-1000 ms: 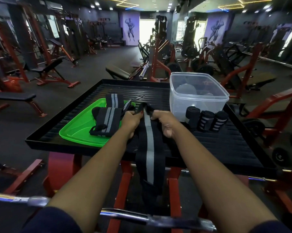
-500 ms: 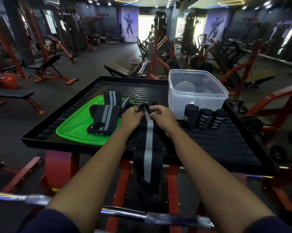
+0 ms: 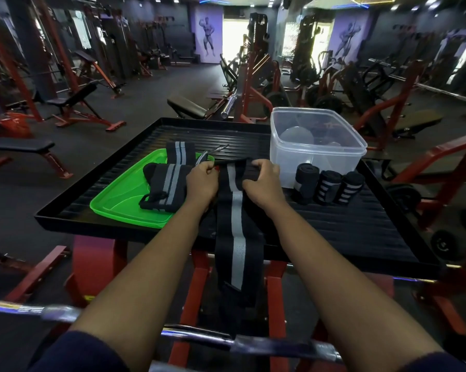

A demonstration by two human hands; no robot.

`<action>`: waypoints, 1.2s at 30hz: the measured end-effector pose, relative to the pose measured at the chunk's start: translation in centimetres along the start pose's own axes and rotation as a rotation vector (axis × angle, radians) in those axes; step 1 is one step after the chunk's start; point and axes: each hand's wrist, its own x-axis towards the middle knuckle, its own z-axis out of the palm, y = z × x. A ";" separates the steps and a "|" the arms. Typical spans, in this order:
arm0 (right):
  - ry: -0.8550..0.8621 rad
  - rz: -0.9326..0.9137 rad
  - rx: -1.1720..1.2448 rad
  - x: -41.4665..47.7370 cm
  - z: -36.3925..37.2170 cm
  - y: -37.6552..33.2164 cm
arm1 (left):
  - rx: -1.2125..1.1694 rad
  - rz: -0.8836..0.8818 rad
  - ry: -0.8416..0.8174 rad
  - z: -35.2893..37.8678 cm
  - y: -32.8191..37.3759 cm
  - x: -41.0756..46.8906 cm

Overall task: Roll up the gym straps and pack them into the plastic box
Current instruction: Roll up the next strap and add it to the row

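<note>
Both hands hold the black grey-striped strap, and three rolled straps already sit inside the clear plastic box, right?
Not inside: the head view shows the three rolled straps on the black ribbed tray beside the clear plastic box. The left hand and right hand do hold the black grey-striped strap.

The left grip [image 3: 201,183] and right grip [image 3: 264,185] cover the far end of the gym strap [image 3: 237,216]; its tail fades into shadow. Shapes inside the plastic box [image 3: 307,163] are unclear.
</note>
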 end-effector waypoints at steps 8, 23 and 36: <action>0.086 -0.136 -0.044 0.5 0.2 0.3 | -0.129 0.000 -0.115 -0.3 0.3 -1.0; 0.393 -0.392 -0.085 -0.4 0.0 -0.3 | -0.103 0.086 -0.120 -0.3 0.5 -1.3; 0.218 -0.453 -0.130 -0.3 0.5 0.1 | -0.319 0.064 -0.215 -0.4 0.9 -1.7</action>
